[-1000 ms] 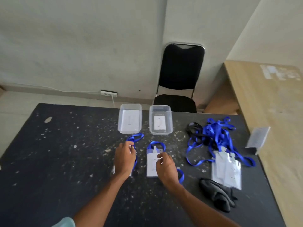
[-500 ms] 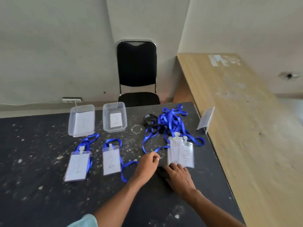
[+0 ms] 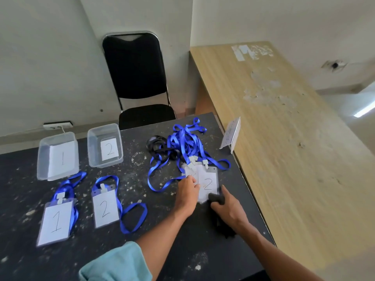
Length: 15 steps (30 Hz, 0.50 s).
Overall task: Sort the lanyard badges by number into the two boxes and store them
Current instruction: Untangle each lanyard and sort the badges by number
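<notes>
A light blue sleeve (image 3: 115,262) sits at the near edge, and both forearms reach out over the black speckled table (image 3: 182,252) toward its right side. The right hand (image 3: 228,206) lies near the table's right edge, with its thumb and fingers curled round a lump of black cloth (image 3: 216,198); the rest of the cloth trails back under the wrist. Just left of it, the left hand (image 3: 187,191) has bent fingers on the left edge of a stack of badges (image 3: 209,184) whose top card reads 2. I cannot tell whether it pinches the stack or only touches it.

On the near left, two badges lie flat and apart, each with its blue strap attached: badge 1 (image 3: 55,222) to the left and badge 2 (image 3: 105,207) to its right.

Beyond them stand two clear boxes side by side, box 1 (image 3: 57,138) on the left and box 2 (image 3: 91,147) on the right, each with a numbered paper inside. A tangle of blue lanyards (image 3: 182,142) runs from the stack toward the far edge, with a black lanyard (image 3: 155,146) at its left. A clear sign holder (image 3: 231,134) leans at the right edge against a wooden counter (image 3: 284,138). A black chair (image 3: 134,67) stands behind the table.
</notes>
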Tool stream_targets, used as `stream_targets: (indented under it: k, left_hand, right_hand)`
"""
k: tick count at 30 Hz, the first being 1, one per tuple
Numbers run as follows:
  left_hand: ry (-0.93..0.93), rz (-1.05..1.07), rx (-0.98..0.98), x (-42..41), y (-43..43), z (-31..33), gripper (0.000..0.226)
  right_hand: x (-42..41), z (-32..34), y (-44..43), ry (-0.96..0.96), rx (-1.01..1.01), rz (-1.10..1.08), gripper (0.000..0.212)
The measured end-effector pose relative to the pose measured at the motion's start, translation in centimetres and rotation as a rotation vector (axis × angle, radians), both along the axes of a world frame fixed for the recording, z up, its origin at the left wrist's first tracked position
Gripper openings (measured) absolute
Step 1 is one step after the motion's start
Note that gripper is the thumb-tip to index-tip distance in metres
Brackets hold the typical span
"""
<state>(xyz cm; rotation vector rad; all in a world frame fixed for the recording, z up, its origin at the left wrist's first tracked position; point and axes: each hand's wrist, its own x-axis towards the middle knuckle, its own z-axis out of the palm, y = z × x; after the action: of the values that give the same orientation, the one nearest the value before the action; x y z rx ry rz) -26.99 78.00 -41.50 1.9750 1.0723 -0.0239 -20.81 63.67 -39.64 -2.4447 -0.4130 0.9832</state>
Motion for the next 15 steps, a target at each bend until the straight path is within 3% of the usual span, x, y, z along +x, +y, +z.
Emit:
stream_targets:
  k: [6,15]
  left_hand:
    - [0.031,0.046,-0.028,1.4,0.0,0.0,0.014]
    - [-0.030,0.074,-0.317,0.1,2.3,-0.2,0.004]
  right_hand:
    - [0.1,-0.1,0.9,0.067,0.003,-0.026,0.078]
    - [-0.4,0.8,0.6,0.024,0.014,0.032,0.085]
